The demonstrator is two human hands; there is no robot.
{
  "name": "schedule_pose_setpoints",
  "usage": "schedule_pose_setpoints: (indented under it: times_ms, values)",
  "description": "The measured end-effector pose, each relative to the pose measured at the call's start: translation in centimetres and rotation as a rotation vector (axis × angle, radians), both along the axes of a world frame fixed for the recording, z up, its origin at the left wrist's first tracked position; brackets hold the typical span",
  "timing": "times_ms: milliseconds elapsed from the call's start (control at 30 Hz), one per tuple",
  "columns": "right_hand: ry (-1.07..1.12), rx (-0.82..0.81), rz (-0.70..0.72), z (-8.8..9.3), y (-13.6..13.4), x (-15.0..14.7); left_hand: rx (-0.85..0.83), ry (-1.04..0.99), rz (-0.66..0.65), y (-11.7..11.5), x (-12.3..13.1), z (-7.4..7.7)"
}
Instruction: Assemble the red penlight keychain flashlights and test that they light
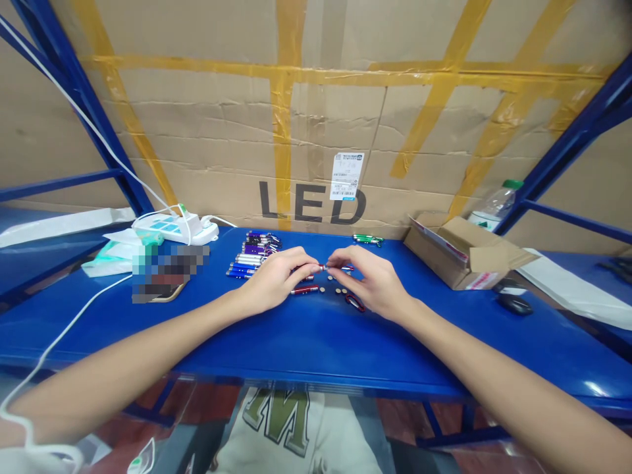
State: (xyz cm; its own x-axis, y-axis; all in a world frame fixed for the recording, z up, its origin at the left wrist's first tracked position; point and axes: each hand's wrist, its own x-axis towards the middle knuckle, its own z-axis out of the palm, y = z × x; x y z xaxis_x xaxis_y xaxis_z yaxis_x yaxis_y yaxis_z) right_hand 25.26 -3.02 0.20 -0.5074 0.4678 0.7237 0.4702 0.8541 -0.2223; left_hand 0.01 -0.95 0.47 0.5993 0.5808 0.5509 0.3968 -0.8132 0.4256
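Note:
My left hand [276,276] and my right hand [372,280] meet over the blue table [306,336], fingertips pinched on a small red mini flashlight [324,267] held between them. Another red flashlight [303,289] lies just under my left fingers. A few small round button cells [332,288] sit on the table below the hands. A red carabiner clip [354,303] lies beside my right palm. Behind my left hand is a pile of blue, purple and silver flashlights [251,253].
Green flashlights [368,239] lie at the back. An open cardboard box [464,253] and a plastic bottle [496,204] stand at right, a black mouse [513,303] near them. A white power strip [172,228] and a blurred item are at left. A cardboard wall marked LED stands behind.

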Motion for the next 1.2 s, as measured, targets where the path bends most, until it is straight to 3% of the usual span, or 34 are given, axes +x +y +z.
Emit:
schedule_pose_setpoints:
  times_ms: [167, 300, 600, 967, 1067, 1200]
  values:
    - [-0.075, 0.070, -0.012, -0.4, 0.1, 0.2, -0.109, -0.023, -0.006, -0.3, 0.1, 0.1]
    - [0.009, -0.049, 0.020, -0.4, -0.4, -0.2, -0.054, -0.025, -0.025, -0.5, 0.1, 0.1]
    - [0.432, -0.625, 0.148, 0.4, -0.3, -1.6, 0.323, -0.004, -0.096, -0.6, -0.2, 0.4]
    - [0.621, -1.305, 0.320, 0.5, 0.6, -1.1, 0.614, 0.110, -0.067, -0.7, -0.5, 0.5]
    - [0.622, -1.313, 0.326, 0.6, 0.6, -1.1, 0.538, 0.074, -0.064, -0.7, -0.4, 0.5]
    - [0.513, -1.060, 0.212, 0.4, 0.6, -1.2, 0.279, -0.021, -0.034, -0.5, -0.1, 0.1]
